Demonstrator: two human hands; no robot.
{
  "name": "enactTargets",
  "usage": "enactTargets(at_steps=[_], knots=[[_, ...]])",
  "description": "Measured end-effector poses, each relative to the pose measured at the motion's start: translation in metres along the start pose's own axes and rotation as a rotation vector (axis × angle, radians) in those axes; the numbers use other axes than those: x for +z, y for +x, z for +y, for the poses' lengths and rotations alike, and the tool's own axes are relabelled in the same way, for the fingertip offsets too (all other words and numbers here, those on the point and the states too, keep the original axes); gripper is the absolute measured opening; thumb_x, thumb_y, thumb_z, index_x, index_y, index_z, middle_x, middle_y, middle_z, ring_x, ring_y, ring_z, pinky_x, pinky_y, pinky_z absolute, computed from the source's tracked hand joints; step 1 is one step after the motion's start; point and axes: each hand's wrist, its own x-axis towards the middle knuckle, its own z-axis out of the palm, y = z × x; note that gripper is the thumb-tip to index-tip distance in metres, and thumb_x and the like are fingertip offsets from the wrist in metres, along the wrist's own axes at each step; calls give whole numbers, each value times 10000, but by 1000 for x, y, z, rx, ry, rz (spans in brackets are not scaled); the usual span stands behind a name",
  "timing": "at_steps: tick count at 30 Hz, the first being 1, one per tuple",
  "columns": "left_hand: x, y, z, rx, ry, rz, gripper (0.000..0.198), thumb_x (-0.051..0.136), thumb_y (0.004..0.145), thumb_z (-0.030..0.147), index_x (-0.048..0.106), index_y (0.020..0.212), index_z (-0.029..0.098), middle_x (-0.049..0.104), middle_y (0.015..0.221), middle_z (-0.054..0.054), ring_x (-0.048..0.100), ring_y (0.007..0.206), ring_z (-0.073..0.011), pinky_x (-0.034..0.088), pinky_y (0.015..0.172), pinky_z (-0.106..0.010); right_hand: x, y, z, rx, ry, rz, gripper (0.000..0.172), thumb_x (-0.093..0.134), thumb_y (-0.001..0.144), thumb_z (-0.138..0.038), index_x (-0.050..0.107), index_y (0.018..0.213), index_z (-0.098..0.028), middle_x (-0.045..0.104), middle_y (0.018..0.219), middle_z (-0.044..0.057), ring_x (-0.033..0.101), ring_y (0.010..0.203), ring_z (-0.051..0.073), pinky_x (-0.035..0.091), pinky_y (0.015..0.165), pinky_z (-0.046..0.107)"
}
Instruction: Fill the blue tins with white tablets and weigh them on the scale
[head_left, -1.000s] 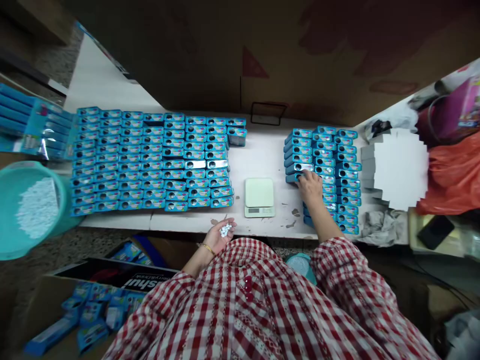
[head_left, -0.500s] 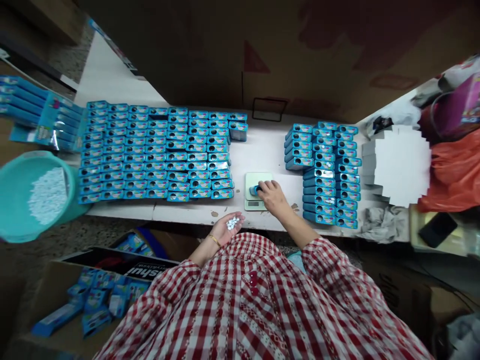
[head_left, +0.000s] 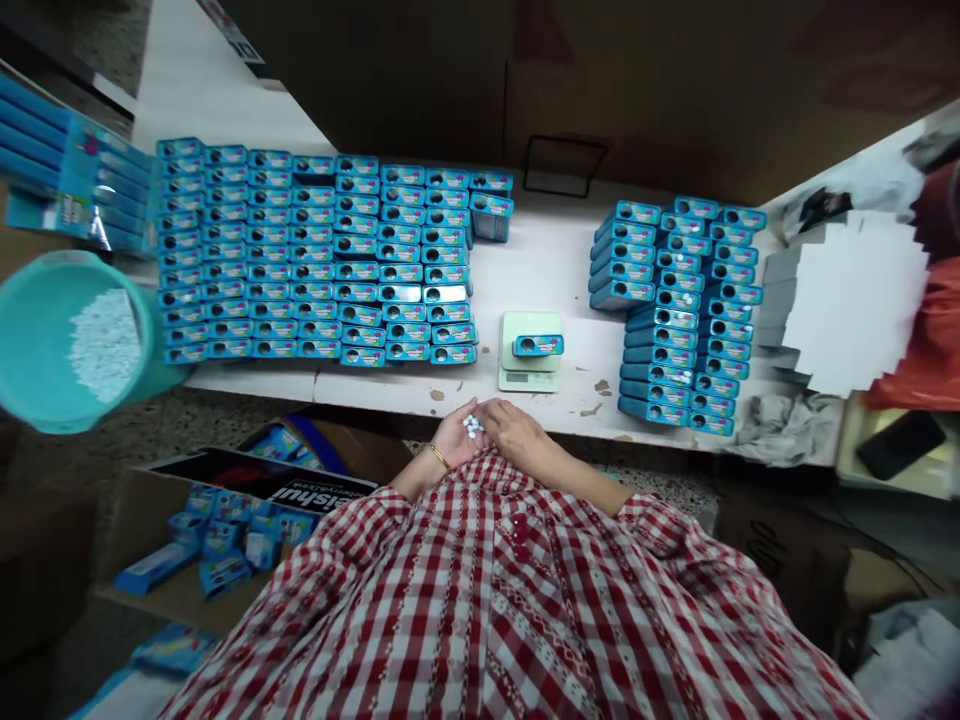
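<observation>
My left hand (head_left: 452, 440) is cupped palm up in front of the table edge, holding a small heap of white pellets (head_left: 472, 427). Against it, my right hand (head_left: 517, 432) is closed, its fingertips at the pellets; whatever is between those fingers is hidden. Beyond the hands, a pale green digital scale (head_left: 529, 324) rests on the white table (head_left: 525, 260). A small blue box (head_left: 538, 346) with a dark round hole in its upper face stands on the scale's pan, touched by neither hand.
Rows of similar blue boxes (head_left: 315, 260) fill the table's left side, with more stacked boxes (head_left: 679, 320) at right. A turquoise tub (head_left: 157, 340) of white pellets stands far left. Open cartons (head_left: 161, 510) sit below. A large cardboard box (head_left: 420, 90) walls the back.
My right hand has left the blue box on the scale and come back to the pellets in my left palm. The box now stands alone on the pan. The view has shifted.
</observation>
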Motion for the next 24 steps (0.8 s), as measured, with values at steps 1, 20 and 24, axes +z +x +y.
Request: enactTargets(at_steps=[1, 20, 24], knots=[[0, -1, -1, -1, -8, 4, 265, 385, 879, 214, 612, 883, 79, 652, 726, -79, 632, 691, -147, 488, 707, -276, 1, -1, 4, 22, 40, 2, 310, 432, 855, -144, 508, 1155, -135, 541, 1031, 106, 481, 943, 206, 457, 792, 332], [4, 11, -6, -47, 33, 58, 229, 413, 846, 103, 588, 701, 79, 601, 591, -44, 560, 513, -99, 468, 547, -226, 9, -15, 19, -28, -21, 74, 216, 436, 879, -222, 578, 1015, -134, 577, 968, 103, 527, 894, 188, 489, 702, 291], [5, 12, -5, -59, 53, 59, 217, 435, 839, 117, 599, 703, 72, 612, 603, -57, 572, 519, -98, 477, 560, -215, 0, -24, 31, -77, 70, 293, 242, 450, 874, -226, 567, 1080, -176, 600, 997, 85, 542, 906, 177, 490, 769, 308]])
